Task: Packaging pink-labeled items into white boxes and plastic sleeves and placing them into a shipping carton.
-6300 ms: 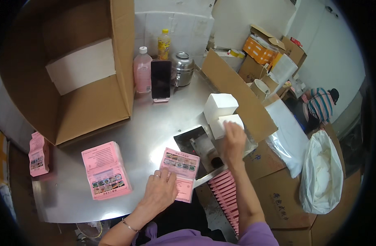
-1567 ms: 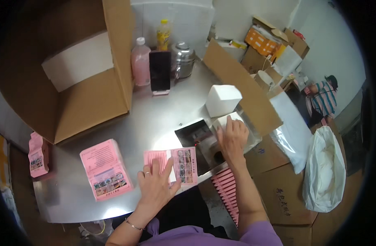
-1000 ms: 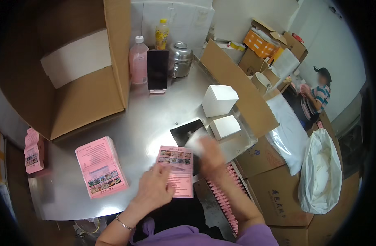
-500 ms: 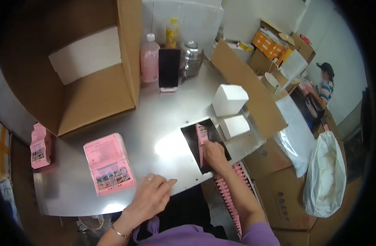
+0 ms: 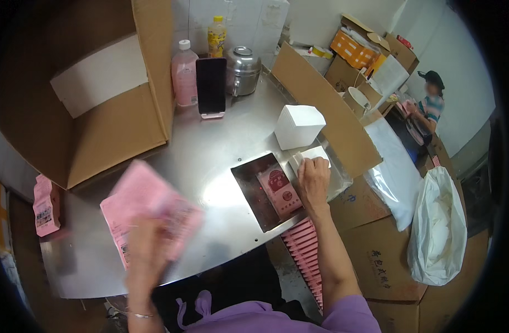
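Note:
My left hand (image 5: 146,241), smeared by motion, is closed on a pink printed sheet (image 5: 154,191). That sheet is tilted and blurred above a flat pink stack (image 5: 111,213) on the steel table. My right hand (image 5: 314,180) reaches over the low white block (image 5: 319,154), which looks like folded paper. Its fingers are bent and closed at the block's left edge, gripping white paper there. Just left of this hand, a pink printed packet (image 5: 281,191) lies in the rectangular opening (image 5: 244,180) cut in the table.
A taller white block (image 5: 300,126) stands behind the low one, beside a cardboard flap (image 5: 326,105). An open carton (image 5: 116,119) fills the back left. A phone (image 5: 211,86), bottles and a steel pot (image 5: 244,69) stand behind. Another person (image 5: 432,102) works at far right.
My right hand has left the pink packet in the opening and moved up to the low white block. My left hand has moved left and lifted a pink sheet. The packet now lies flatter.

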A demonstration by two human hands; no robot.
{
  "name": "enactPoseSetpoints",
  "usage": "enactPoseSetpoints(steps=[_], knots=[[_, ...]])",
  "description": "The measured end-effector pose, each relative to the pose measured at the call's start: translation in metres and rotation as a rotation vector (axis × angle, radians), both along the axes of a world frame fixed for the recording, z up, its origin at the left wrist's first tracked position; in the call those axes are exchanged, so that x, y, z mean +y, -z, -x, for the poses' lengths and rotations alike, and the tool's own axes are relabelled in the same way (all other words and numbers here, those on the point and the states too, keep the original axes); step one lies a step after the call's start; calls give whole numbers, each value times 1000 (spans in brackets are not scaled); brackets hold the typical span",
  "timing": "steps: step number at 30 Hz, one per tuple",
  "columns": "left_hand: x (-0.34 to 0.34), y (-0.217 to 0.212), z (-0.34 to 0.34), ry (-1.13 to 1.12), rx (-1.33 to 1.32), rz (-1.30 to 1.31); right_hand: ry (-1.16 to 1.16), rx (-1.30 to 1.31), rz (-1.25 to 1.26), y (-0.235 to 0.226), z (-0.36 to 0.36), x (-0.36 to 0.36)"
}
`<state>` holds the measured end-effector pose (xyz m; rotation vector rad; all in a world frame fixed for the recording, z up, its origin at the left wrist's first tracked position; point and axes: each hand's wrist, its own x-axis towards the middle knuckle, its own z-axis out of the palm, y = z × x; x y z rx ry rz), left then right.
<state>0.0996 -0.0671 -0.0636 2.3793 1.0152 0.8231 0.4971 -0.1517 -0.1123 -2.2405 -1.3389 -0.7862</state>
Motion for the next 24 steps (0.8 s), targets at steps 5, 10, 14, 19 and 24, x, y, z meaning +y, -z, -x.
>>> enactPoseSetpoints(steps=[5,10,14,19,24], knots=[[-25,62,-85,363,85,-167,-106,71,-98,7,0,-9],[-25,49,-64,215,254,-119,-1134,129,291,-14,154,-29],[-29,52,-85,89,199,-121,-782,98,146,4,142,3],[-24,54,-90,-81,174,-234,-1039,328,205,-19,167,19],[-30,45,-82,-77,277,-268,-184,14,61,-23,71,-4]])
